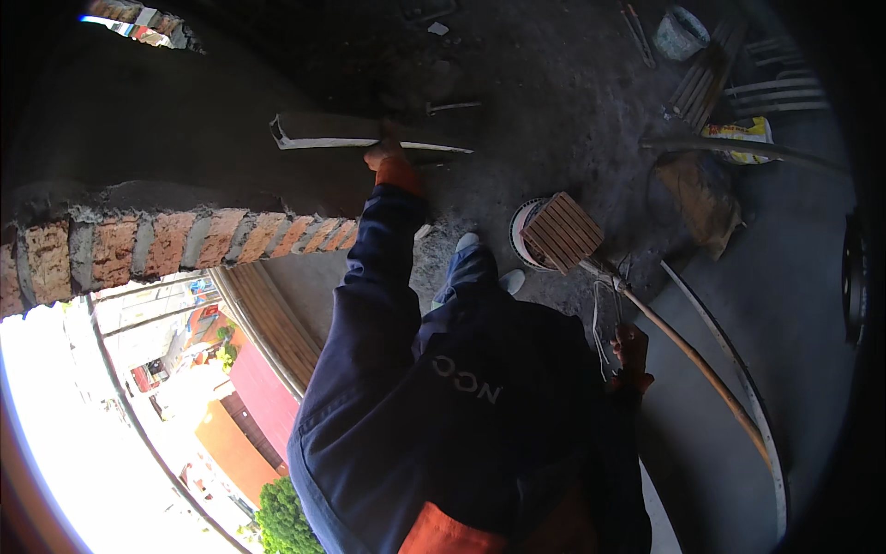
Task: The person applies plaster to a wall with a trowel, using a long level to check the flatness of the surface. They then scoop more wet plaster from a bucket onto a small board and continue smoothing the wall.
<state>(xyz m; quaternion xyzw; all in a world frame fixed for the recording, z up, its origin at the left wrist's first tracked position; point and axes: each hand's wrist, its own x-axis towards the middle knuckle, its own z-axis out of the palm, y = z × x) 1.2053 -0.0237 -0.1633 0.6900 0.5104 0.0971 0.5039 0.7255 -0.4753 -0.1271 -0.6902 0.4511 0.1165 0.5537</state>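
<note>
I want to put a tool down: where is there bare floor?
The dark floor beyond the white bucket looks bare, between the long bar in the left hand and the brown sack. Crowded: the upper right, with a pail, planks and yellow bag; and beside the right hand, with cords and a wooden pole.

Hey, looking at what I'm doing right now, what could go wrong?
The bar might slip or tilt, since only your left hand grips it, while your right hand is well away. The bucket stands close to your shoe, so a careless step could knock it.
</note>
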